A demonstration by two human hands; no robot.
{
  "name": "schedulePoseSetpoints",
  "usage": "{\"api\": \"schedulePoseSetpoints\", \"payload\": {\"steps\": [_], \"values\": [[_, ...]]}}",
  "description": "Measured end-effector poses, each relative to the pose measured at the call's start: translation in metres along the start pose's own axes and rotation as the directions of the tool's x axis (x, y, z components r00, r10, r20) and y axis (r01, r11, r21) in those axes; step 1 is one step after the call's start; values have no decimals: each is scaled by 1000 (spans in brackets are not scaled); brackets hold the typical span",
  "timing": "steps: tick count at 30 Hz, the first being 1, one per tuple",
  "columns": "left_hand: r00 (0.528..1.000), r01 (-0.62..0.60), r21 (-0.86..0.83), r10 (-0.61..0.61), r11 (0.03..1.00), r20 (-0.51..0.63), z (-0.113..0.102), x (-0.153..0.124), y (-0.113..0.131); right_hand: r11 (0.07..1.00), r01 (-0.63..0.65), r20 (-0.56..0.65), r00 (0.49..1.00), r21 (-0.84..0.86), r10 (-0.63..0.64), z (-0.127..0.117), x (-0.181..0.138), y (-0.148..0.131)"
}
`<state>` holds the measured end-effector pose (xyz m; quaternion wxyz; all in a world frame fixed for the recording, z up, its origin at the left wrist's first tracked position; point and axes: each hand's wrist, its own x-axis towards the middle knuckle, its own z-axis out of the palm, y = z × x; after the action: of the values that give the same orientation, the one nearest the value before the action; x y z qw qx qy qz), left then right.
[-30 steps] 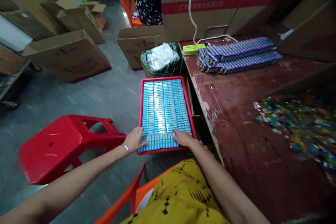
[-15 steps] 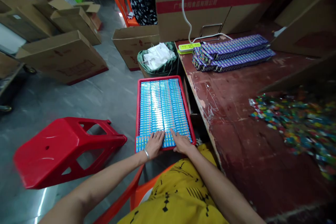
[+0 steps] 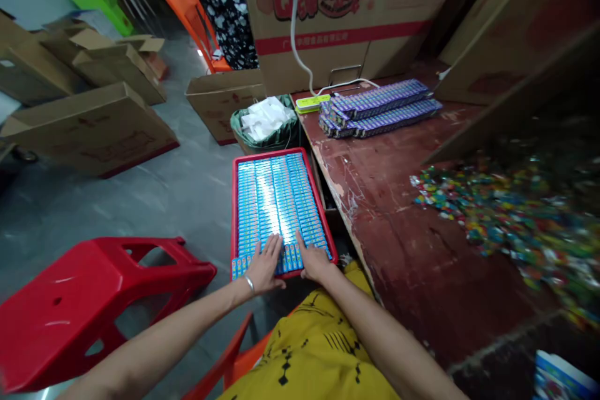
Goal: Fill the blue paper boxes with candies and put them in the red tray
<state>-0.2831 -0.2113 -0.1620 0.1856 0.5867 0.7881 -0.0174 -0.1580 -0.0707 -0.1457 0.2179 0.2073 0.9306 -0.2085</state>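
A red tray in the middle of the view holds long rows of small light-blue boxes, packed side by side. Along its near edge runs a row of the same boxes turned a different way. My left hand, with a silver bracelet at the wrist, lies on this near row, fingers stretched forward and thumb out to the side. Just right of it, my right hand rests on the near right part, index finger extended over the boxes. Neither hand has a box lifted.
On the red-brown table are stacked purple boxes, a power strip and heaped wrapped candies. A lined bin stands beyond the tray. A red stool lies left. Cardboard boxes and a person's patterned clothing are behind.
The view has swung right and up, so the tray appears farther left and lower. My left thumb has spread outward. A blue-and-white packet now shows at the lower right corner.
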Motion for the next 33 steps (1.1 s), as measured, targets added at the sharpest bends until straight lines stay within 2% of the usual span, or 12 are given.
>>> {"api": "schedulePoseSetpoints", "payload": {"steps": [3, 4, 6, 8, 11, 15, 16, 18, 21, 24, 28, 33], "values": [[990, -106, 5, 106, 994, -91, -39, 3, 4, 999, -25, -67, 997, 36, 27, -29, -40, -1], [970, -169, -14, 164, 986, -181, -52, 7, 10, 998, -20, -96, 995, 58, 26, -40, -60, 1], [897, -277, -58, 237, 959, -372, -76, 18, 31, 994, 5, -176, 984, 109, 14, -61, -107, 12], [826, -429, -99, 346, 898, -445, -91, 31, 69, 980, 70, -391, 920, 187, 9, -77, -161, 30], [709, -666, -163, 550, 728, -441, -101, 39, 156, 923, -117, -587, 740, 367, 327, -81, -247, 70], [542, -840, -253, 768, 481, -340, -95, 35, 284, 725, -427, -639, 354, 540, 684, -50, -346, 134], [519, -853, -262, 794, 452, -318, -91, 35, 313, 673, -490, -627, 287, 554, 725, -40, -365, 148], [503, -860, -252, 820, 443, -272, -81, 36, 362, 600, -580, -600, 225, 551, 768, -21, -391, 171], [521, -851, -200, 831, 486, -198, -63, 43, 412, 575, -651, -579, 246, 495, 778, -4, -408, 191], [569, -821, -155, 806, 549, -160, -49, 52, 436, 589, -668, -559, 300, 455, 773, 1, -407, 204], [618, -785, -139, 779, 604, -107, -42, 60, 444, 616, -636, -540, 349, 464, 766, 3, -400, 218], [634, -771, -154, 765, 617, -109, -41, 60, 443, 688, -556, -637, 330, 465, 697, 3, -403, 222]]}}
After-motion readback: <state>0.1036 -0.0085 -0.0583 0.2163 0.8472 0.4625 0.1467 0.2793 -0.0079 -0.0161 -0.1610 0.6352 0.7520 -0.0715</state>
